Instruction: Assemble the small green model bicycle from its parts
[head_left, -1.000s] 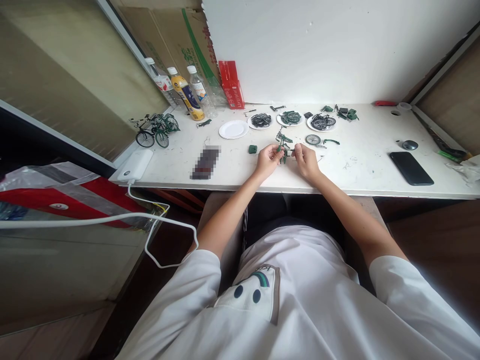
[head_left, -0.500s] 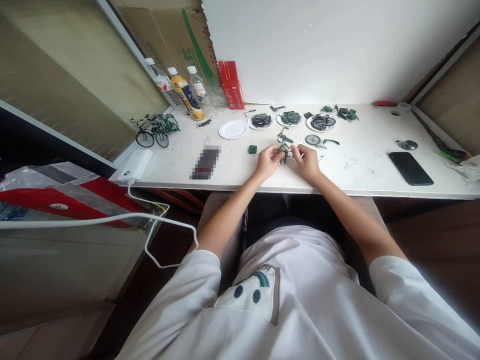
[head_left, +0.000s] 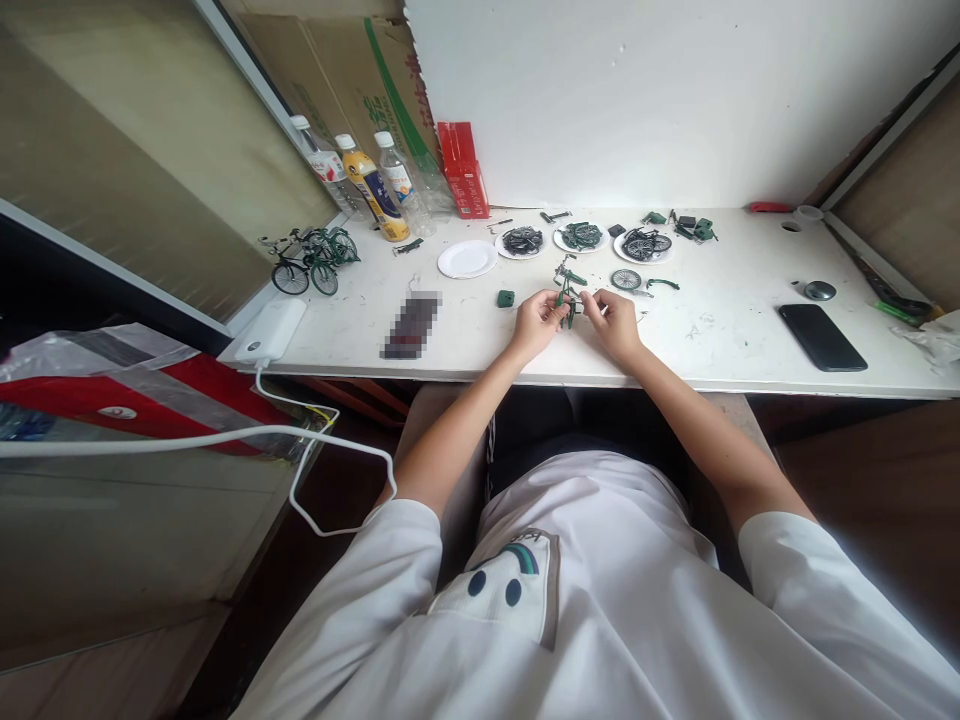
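My left hand (head_left: 539, 321) is closed on a small green toy bicycle frame (head_left: 567, 290), held upright just above the table. The frame's handlebar end points away from me. My right hand (head_left: 613, 318) is pinched at the frame's right side; whether a small part sits between its fingertips is too small to make out. Just beyond the right hand lie a loose toy wheel (head_left: 626, 280) and a curved green mudguard (head_left: 664, 283). A small green block-like piece (head_left: 505, 298) rests left of my left hand.
Along the back stand paper plates of parts, one with dark pieces (head_left: 523, 241), one with green pieces (head_left: 581, 236), one with wheels (head_left: 646, 244). A bare plate (head_left: 468, 260) sits left. Assembled toy bicycles (head_left: 309, 262), bottles (head_left: 375, 190), a power bank (head_left: 271, 333) and a phone (head_left: 822, 337) flank them.
The right fingers have shifted very slightly against the bicycle frame. Everything else looks the same.
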